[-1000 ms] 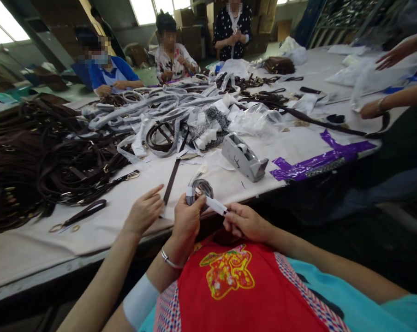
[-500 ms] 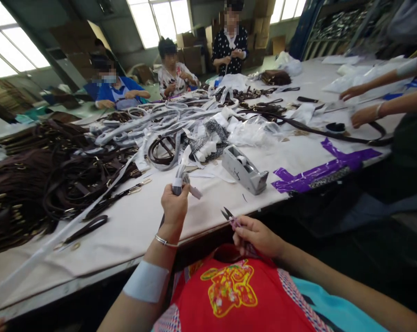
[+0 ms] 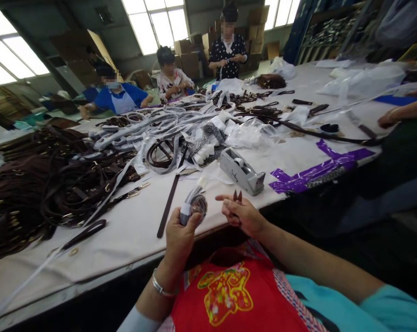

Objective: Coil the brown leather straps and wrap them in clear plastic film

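Observation:
My left hand is closed around a coiled strap bundle with a pale wrap about it. Its loops face right, toward my other hand. In my right hand is a small pair of scissors; the blade tips point up and the handles are hidden in the palm. The right index finger stretches out to the left, a short gap from the bundle. On the table behind my left hand lies a flat brown strap. A grey tape dispenser stands just beyond my right hand.
Dark brown straps with metal buckles are heaped at left. Grey-wrapped straps cover the middle. Purple tape runs along the right table edge. Co-workers sit and stand across the table; another person's arm reaches in at right.
My left hand has come lower and nearer, turning the bundle so its coils show. The scissors have swung from pointing left to upright, and the right index finger has extended.

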`<state>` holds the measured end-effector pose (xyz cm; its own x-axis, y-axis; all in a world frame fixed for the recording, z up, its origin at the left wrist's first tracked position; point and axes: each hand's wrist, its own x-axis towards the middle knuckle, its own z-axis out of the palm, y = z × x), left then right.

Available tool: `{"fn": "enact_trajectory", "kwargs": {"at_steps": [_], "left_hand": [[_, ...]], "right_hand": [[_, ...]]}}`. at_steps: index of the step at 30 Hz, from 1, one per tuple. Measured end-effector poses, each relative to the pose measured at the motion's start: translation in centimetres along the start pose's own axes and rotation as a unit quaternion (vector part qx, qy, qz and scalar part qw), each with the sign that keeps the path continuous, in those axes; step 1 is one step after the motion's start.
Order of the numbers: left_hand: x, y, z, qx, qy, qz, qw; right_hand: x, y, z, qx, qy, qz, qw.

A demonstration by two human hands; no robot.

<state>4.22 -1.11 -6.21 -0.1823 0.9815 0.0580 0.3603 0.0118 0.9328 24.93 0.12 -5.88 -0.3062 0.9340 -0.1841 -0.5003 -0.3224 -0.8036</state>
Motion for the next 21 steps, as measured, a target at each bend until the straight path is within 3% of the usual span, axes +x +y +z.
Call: {"fn": "enact_trajectory", "kwargs": {"at_steps": [4,7,10,15,21], "left_hand": [[-3.5,0.3,-0.1,0.04,-0.11,0.021,0.993],[-4.4,-0.2,-0.4,-0.032,-0.166,-0.015,0.985],[-4.4,-0.6,-0.2,-0.091,-0.196,-0.044,0.975],[-4.4,-0.9,0.9,-0.084,-0.22,-0.048,0.971],[-5.2,-0.9,1.3,-0.18,-0.289,-0.101,0.935]], "right_hand": [[1.1,0.1,2.3,0.005,0.014,-0.002,1.0],[0.8,0.9,2.8,0.003,0.042,0.009,0.999],[0.1,1.6,2.8,0.001,0.052,0.032,0.998],[-0.9,2.7,2.7,-0.012,0.07,0.057,0.996],[-1.5,4.1,2.1,-0.02,0.095,0.109,0.989]]}}
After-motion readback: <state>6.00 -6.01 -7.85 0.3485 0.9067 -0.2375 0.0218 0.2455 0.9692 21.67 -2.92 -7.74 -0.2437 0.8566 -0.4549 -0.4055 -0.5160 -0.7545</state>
